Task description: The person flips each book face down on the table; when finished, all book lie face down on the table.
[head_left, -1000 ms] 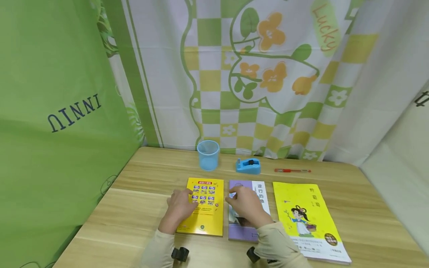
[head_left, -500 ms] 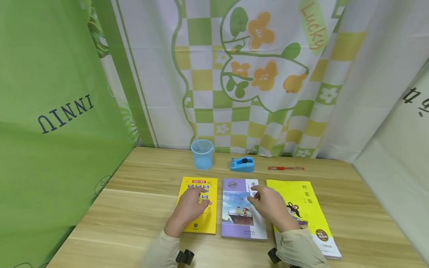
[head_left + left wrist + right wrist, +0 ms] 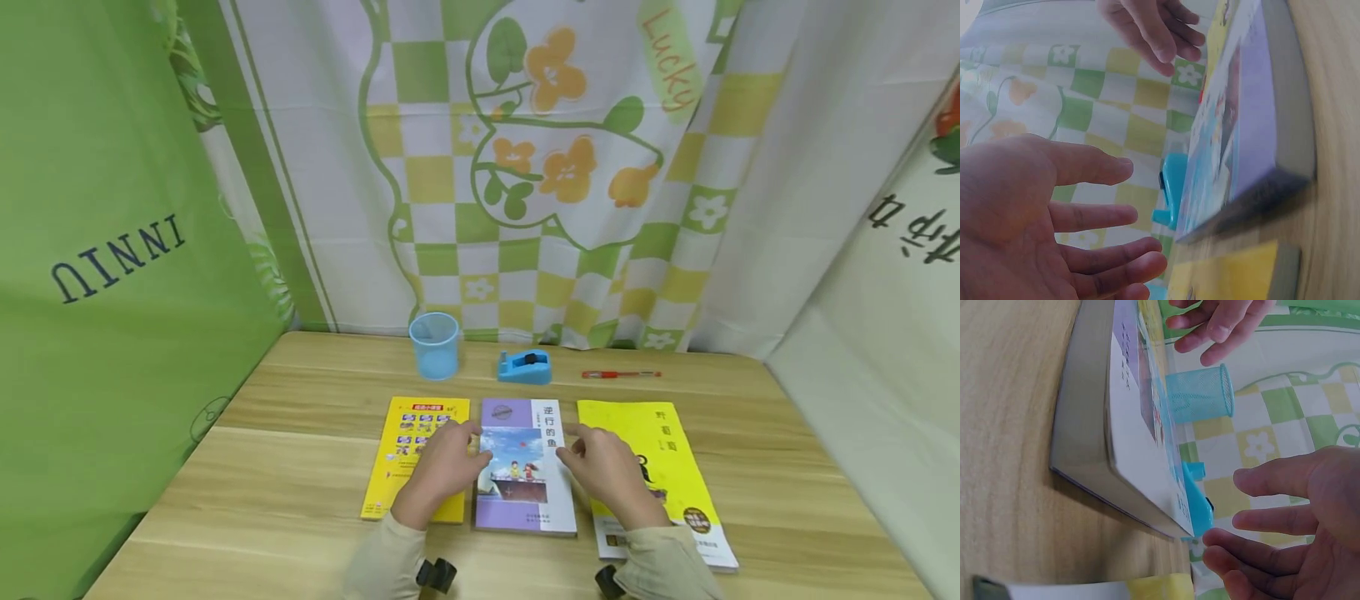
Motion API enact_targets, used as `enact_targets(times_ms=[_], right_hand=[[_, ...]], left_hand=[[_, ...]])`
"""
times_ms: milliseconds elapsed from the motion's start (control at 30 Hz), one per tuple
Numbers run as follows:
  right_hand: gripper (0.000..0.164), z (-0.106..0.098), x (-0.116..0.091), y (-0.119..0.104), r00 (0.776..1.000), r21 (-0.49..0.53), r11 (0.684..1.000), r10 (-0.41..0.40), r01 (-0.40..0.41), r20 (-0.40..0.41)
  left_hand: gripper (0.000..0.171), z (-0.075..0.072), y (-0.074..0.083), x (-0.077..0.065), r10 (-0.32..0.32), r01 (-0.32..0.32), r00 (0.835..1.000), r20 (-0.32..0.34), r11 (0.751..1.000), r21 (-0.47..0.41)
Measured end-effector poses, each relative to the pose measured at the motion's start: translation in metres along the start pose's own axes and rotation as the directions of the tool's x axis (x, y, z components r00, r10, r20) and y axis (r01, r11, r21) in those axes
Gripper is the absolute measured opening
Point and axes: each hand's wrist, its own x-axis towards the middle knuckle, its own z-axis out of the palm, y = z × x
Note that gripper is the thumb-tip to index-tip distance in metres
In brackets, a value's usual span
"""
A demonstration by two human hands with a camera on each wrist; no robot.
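Observation:
A purple and white book (image 3: 517,508) lies flat in the middle of three books, its cover showing two figures on a ship. My left hand (image 3: 444,467) hovers at its left side, overlapping the smaller yellow book (image 3: 381,475). On the other side, my right hand (image 3: 609,471) hovers over the inner part of the larger yellow book (image 3: 686,467). Both wrist views show loosely spread fingers with nothing in them, and a gap separates each hand from the thick purple book (image 3: 1260,125).
Along the back of the table (image 3: 247,483) stand a blue mesh cup (image 3: 437,350) and a blue tape dispenser (image 3: 525,368). A red pen (image 3: 621,374) lies to their right. Patterned curtain (image 3: 525,275) hangs behind the table, green cloth (image 3: 112,375) on the left.
My right hand has moved off the purple book to its right side, and my left hand has shifted right toward its left edge. The head view has turned slightly right.

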Motion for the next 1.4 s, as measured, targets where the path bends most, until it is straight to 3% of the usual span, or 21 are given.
enact_targets(times_ms=[233,733,967,1200,1400], right_hand=[[0.039,0.004,0.0,0.003,1.0,0.021,1.0,0.01,-0.01,-0.026],[0.038,0.002,0.001,0.007,0.999,0.021,1.0,0.016,-0.015,-0.029],[0.044,0.005,0.002,0.01,0.999,0.011,0.999,0.044,-0.044,0.019],[0.043,0.013,0.003,0.015,0.999,0.025,0.999,0.033,-0.034,0.04],[0.039,0.018,0.002,0.015,0.997,0.044,0.998,0.036,-0.039,0.064]], left_hand=[[0.042,0.005,0.004,0.002,-0.039,0.039,0.999,0.002,0.999,0.0],[0.044,0.011,-0.001,0.007,-0.034,0.035,0.999,-0.027,0.998,0.043],[0.046,0.015,-0.003,0.006,-0.049,0.049,0.999,-0.008,0.997,0.059],[0.049,0.023,-0.006,0.006,-0.062,0.061,0.998,0.026,0.998,0.005],[0.039,0.028,-0.007,0.007,-0.046,0.046,0.999,0.024,0.999,0.003]])
